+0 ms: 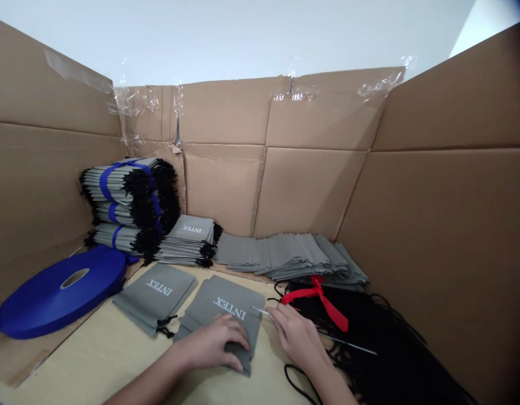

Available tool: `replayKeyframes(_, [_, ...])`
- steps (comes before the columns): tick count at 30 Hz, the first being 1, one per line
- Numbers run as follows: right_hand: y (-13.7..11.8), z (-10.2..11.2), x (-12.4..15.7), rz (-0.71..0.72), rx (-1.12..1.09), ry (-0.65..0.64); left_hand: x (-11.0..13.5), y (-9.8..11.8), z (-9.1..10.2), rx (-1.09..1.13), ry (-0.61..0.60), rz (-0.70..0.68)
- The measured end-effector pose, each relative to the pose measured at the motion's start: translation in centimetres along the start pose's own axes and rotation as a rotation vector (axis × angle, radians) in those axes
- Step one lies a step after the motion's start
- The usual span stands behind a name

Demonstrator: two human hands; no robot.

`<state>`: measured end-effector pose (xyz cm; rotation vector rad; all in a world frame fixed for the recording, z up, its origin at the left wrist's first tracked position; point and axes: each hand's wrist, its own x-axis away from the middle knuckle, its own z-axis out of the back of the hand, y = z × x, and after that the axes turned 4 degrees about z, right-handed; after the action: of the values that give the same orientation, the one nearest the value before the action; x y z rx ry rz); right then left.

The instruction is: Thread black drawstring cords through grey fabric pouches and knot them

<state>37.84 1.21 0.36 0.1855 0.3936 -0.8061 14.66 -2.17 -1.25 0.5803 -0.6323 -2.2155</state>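
Note:
Grey fabric drawstring pouches printed INTEX lie on the yellowish work surface. My left hand (221, 343) bends over the lower part of the nearest pouch (251, 298), thumb and fingers gripping its fabric near the open edge. My right hand (294, 334) pinches a thin metal rod (348, 342); its tip points left over the pouch's right edge and its tail runs back to the right. Beside them, to the left, is a pouch (158, 292) with black cord ends. A pile of black cords (395, 332), tied with red ribbon (327, 304), spreads under and beyond my right forearm.
A large roll of blue ribbon (40, 292) lies at left. Behind it rise pouch bundles (116, 191) tied in blue, next to a loose pouch stack (184, 244). Overlapping grey pouches (285, 256) line the back. Taped cardboard walls (314, 185) enclose the surface.

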Motion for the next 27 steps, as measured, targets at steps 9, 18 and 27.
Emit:
replayKeyframes(9, [-0.7,-0.3,-0.1,0.079,-0.035,0.001,0.3,-0.3,0.5,0.074,0.024,-0.035])
replayKeyframes(18, [-0.7,-0.5,-0.2,0.077,-0.044,-0.059,0.5,-1.0,0.7,0.032,0.015,-0.064])
replayKeyframes(27, [-1.5,0.1,0.1,0.07,-0.036,-0.024,0.9,0.2,0.5,-0.174,0.063,-0.09])
